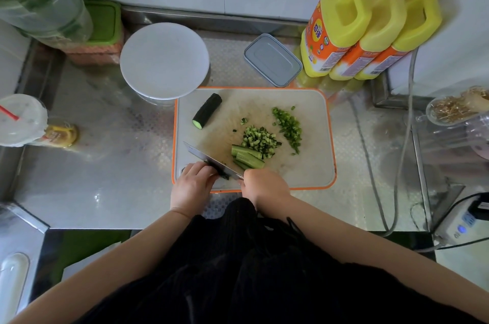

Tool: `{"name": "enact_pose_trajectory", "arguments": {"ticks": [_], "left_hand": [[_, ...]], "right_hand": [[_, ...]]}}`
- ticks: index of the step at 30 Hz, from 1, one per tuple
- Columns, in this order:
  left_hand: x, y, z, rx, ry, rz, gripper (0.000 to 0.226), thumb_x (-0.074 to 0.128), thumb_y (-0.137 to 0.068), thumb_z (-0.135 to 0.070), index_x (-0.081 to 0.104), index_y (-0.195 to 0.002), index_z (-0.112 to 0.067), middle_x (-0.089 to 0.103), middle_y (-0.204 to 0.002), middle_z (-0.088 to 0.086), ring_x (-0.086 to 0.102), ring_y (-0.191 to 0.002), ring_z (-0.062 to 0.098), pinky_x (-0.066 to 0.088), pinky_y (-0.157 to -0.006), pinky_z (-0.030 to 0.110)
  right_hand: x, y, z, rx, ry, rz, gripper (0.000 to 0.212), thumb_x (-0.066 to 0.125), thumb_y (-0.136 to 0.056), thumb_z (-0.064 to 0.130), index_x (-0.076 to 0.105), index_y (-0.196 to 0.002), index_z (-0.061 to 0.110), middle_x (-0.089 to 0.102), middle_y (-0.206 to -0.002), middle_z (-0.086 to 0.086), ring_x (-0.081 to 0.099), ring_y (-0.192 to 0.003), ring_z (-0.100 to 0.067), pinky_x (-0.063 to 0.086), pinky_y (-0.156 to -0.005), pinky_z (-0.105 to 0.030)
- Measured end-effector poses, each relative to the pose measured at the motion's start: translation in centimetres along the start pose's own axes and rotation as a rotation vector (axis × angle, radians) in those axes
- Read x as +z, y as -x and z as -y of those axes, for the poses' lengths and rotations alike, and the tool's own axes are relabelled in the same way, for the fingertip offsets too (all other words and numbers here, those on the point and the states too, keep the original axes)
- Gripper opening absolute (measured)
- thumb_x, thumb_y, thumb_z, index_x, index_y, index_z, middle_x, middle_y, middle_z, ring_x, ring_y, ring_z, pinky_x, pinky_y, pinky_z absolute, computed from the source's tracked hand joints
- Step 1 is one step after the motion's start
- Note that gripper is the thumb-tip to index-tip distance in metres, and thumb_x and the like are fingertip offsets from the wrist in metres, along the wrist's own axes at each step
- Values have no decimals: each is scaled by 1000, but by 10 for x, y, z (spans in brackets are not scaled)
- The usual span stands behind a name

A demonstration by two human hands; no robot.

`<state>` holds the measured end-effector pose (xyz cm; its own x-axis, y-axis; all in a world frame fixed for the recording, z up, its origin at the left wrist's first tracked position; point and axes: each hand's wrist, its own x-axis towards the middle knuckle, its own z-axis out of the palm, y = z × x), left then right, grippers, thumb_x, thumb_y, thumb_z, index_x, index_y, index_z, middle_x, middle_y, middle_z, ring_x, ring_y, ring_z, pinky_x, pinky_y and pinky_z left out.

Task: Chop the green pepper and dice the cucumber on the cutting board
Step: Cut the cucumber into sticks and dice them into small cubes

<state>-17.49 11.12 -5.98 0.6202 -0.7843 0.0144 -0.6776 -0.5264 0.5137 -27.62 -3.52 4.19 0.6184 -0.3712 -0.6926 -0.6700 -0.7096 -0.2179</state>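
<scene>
The nearest risk is to the left hand (191, 183): its curled fingers press down on a dark piece of cucumber right against the flat of the knife (211, 160) at the near edge of the cutting board (312, 162), and if the wet skin slides or the blade drifts sideways, the edge meets a fingertip. The right hand (264, 185) is wrapped tight around the handle, which it hides entirely. Work is also happening hard against the board's near-left corner, so a cut piece could roll off onto the steel counter (111, 165). A careless sweep of the blade would push the cucumber dice into the pepper beside them.

The diced cucumber (258, 140) lies in a loose heap of small cubes around the middle of the board, pale flesh with dark skin. Touching its near side are several long cucumber spears (247, 157), still uncut across. An uncut cucumber stub (207, 110), dark and ridged with a pale cut face, rests near the far-left corner. The chopped green pepper (288, 126), brighter green, runs in a narrow band toward the right of the dice. What exactly sits under the left fingers is hard to make out; it looks like more cucumber strips.
</scene>
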Motion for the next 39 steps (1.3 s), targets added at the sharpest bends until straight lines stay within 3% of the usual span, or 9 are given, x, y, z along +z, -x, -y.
{"name": "enact_pose_trajectory", "arguments": {"ticks": [15, 19, 26, 33, 39], "left_hand": [[-3, -4, -1, 22, -5, -19, 31, 48, -89, -32, 74, -83, -15, 67, -84, -1, 56, -81, 25, 52, -60, 34], [-6, -4, -3, 18, -27, 17, 6, 73, -82, -10, 74, -85, -15, 67, -85, 0, 58, -81, 28, 53, -59, 38], [-11, -4, -2, 87, -67, 83, 24, 77, -71, 1, 71, -90, -12, 64, -90, 6, 58, -81, 30, 54, -59, 40], [-11, -5, 3, 119, -68, 93, 32, 75, -66, 9, 71, -92, -10, 65, -93, 6, 60, -82, 31, 55, -58, 41], [-12, -4, 5, 138, -91, 98, 40, 74, -60, 12, 71, -93, -11, 64, -92, 6, 60, -79, 32, 54, -53, 39]], "right_hand": [[7, -9, 0, -21, 44, 6, 15, 47, -96, 13, 51, -81, 13, 46, -65, 0, 53, -68, -27, 39, -58, -31], [18, -12, -7, -35, -2, -24, 16, 46, -98, 16, 48, -81, 15, 40, -63, 2, 51, -70, -26, 37, -59, -31], [9, -20, -16, 6, -125, 34, 35, 42, -99, 41, 57, -98, 9, 61, -91, -10, 60, -88, -29, 42, -66, -33], [15, -14, -18, -48, -92, 0, 34, 39, -100, 41, 50, -86, 12, 55, -80, -7, 57, -79, -29, 39, -62, -33], [14, -10, -18, -82, -69, -7, 41, 37, -101, 40, 31, -65, 21, 40, -64, 1, 48, -69, -24, 32, -56, -32]]}}
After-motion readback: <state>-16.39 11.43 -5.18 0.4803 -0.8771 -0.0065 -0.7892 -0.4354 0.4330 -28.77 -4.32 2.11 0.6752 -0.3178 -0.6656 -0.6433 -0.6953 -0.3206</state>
